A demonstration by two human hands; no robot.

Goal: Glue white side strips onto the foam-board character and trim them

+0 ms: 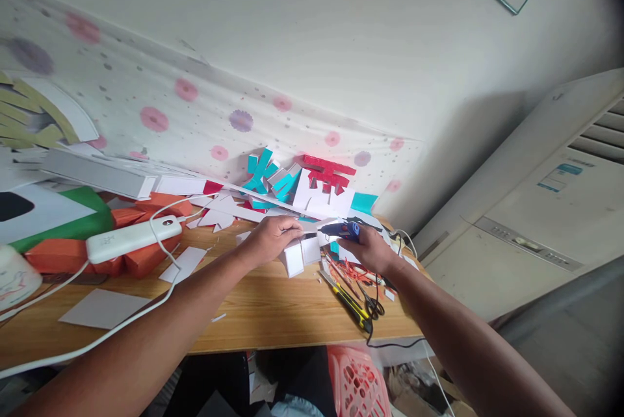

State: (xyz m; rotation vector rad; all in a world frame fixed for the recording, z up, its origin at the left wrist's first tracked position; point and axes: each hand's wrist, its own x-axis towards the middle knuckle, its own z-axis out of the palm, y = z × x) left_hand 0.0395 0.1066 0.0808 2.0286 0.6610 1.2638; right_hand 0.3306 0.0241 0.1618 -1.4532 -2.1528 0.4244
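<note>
My right hand is closed around a blue hot glue gun, its nozzle pointing left. The nozzle reaches over a folded white cardboard piece, but I cannot tell whether it touches. My left hand pinches the upper left part of this piece, whose flaps hang down toward the tabletop. Close by on the right lie a yellow and black utility knife and dark-handled scissors. Orange strips are heaped just behind them.
A white power strip rests on orange wrapped shapes at the left, its cable crossing the wooden table. Cut red characters and teal ones lean at the back. A pink plastic stool stands below the front edge.
</note>
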